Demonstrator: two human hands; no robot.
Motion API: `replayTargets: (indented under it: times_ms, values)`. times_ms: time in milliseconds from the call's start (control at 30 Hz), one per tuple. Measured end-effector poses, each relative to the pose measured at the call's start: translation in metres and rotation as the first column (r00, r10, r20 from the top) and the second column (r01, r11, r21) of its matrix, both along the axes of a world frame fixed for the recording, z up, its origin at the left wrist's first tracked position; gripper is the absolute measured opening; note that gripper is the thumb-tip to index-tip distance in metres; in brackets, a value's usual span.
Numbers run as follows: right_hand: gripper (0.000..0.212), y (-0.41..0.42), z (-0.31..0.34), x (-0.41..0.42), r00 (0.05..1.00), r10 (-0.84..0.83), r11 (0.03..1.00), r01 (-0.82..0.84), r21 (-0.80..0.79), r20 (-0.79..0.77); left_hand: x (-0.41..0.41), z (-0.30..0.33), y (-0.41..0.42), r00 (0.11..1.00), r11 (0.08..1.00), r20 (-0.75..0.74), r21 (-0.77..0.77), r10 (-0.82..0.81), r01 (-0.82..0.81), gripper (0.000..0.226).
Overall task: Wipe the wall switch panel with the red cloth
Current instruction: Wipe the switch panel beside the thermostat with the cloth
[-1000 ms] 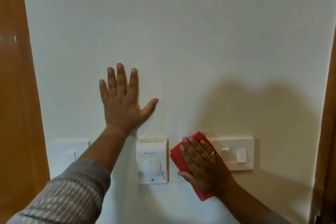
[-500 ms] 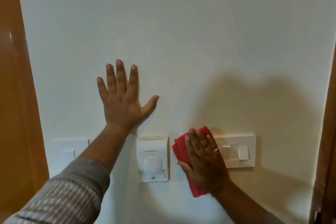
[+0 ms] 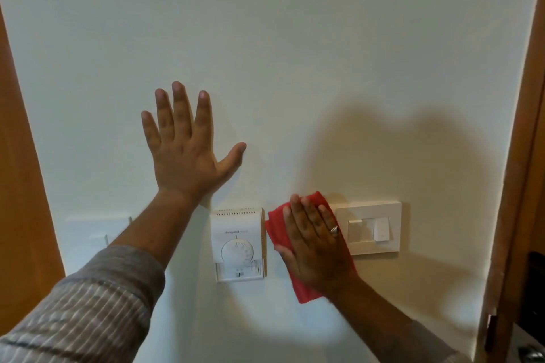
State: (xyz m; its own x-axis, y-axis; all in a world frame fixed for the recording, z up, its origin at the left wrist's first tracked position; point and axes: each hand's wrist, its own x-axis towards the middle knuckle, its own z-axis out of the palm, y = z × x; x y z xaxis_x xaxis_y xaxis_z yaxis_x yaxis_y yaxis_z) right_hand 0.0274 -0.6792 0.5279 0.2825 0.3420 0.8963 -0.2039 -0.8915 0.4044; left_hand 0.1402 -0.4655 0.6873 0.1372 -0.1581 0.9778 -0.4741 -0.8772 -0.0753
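Note:
The cream wall switch panel (image 3: 372, 227) is mounted low on the wall at the right, with a raised rocker on its right half. My right hand (image 3: 317, 244) presses the red cloth (image 3: 276, 230) flat against the wall, covering the panel's left edge; a ring shows on one finger. The cloth sticks out above, left of and below the hand. My left hand (image 3: 185, 153) lies flat on the bare wall above and to the left, fingers spread, holding nothing.
A white dial thermostat (image 3: 238, 244) hangs just left of the cloth. Another pale plate (image 3: 88, 230) sits further left, partly behind my left forearm. Wooden door frames (image 3: 522, 156) border the wall on both sides.
My right hand with the red cloth has slid slightly up and turned more upright against the panel's left edge. My left hand has stayed flat on the wall.

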Motion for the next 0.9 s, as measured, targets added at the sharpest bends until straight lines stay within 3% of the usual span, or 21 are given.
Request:
replayTargets:
  times_ms: [67, 133, 333, 567, 833, 900]
  values:
    - [0.071, 0.014, 0.002, 0.007, 0.999, -0.043, 0.992, 0.039, 0.117, 0.033, 0.001, -0.001, 0.0, 1.0, 1.0, 0.013, -0.003, 0.002, -0.002, 0.101]
    - [0.07, 0.018, 0.0, 0.01, 0.998, -0.063, 0.992, 0.06, 0.109, 0.022, 0.001, 0.0, 0.0, 1.0, 1.0, 0.016, 0.0, -0.004, 0.004, 0.101]
    - [0.066, -0.016, -0.019, -0.007, 0.997, 0.01, 0.958, -0.034, -0.286, -0.082, 0.001, 0.0, 0.002, 0.999, 1.0, 0.04, 0.013, 0.012, -0.013, 0.102]
    - [0.077, -0.004, -0.012, 0.012, 1.0, 0.004, 0.999, -0.005, 0.041, 0.022, -0.001, 0.001, 0.001, 0.997, 0.999, 0.072, 0.018, 0.042, -0.043, 0.102]
    - [0.064, -0.01, -0.01, -0.008, 0.996, 0.061, 0.985, -0.07, -0.155, -0.058, -0.006, 0.001, 0.002, 1.0, 1.0, 0.023, 0.013, 0.007, -0.007, 0.102]
    - [0.063, -0.009, -0.007, -0.008, 0.998, 0.052, 0.99, -0.056, -0.126, -0.03, -0.005, 0.002, 0.001, 1.0, 1.0, 0.023, 0.008, 0.013, -0.013, 0.102]
